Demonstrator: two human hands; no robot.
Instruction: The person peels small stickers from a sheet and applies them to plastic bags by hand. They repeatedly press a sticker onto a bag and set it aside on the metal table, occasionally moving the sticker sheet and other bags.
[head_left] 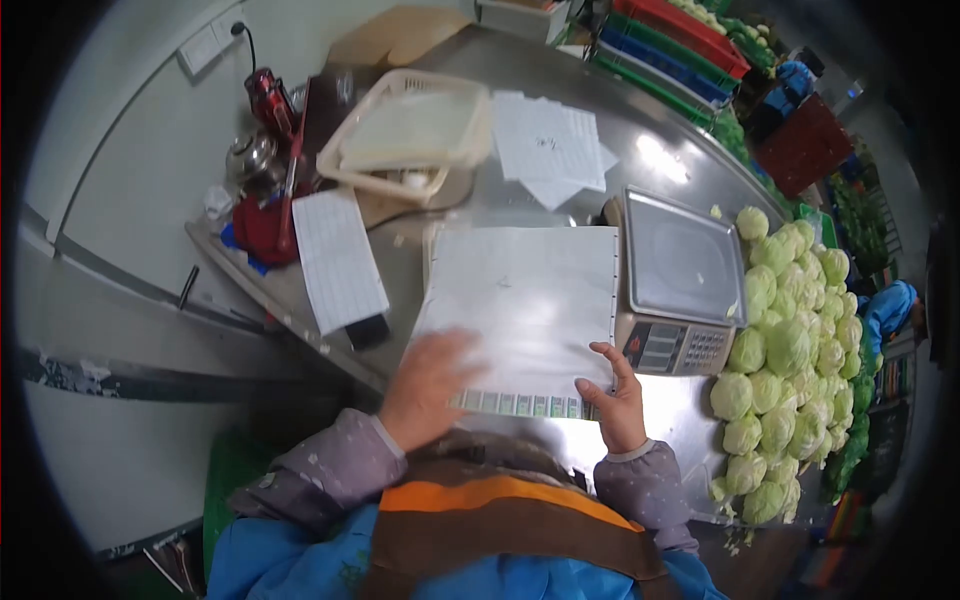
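The white paper sheet [520, 300] lies at the near edge of the steel table [520, 65], a strip of small labels [535, 405] along its near margin. The left hand [430, 385] is over its near left corner; blur hides whether the fingers grip. The right hand [620, 405] is at the near right corner, thumb and forefinger parted, without visible hold. A digital scale [685, 260] stands just beside the sheet; cabbages [785, 370] line the table's right edge.

Sheet [530, 310]: white, small dark mark [504, 283]
Labels [523, 405]: green and white, repeating blocks
Scale [683, 346]: beige, silver-grey pan [685, 255], dark display [660, 347]
Cabbages [789, 347]: pale green
Basket [372, 183]: cream
Sleeves [325, 462]: greyish mauve, pale dots
Apron [520, 530]: brown, orange band [470, 494]
Crates [665, 70]: red, blue, green
Worktop [540, 70]: silver-grey
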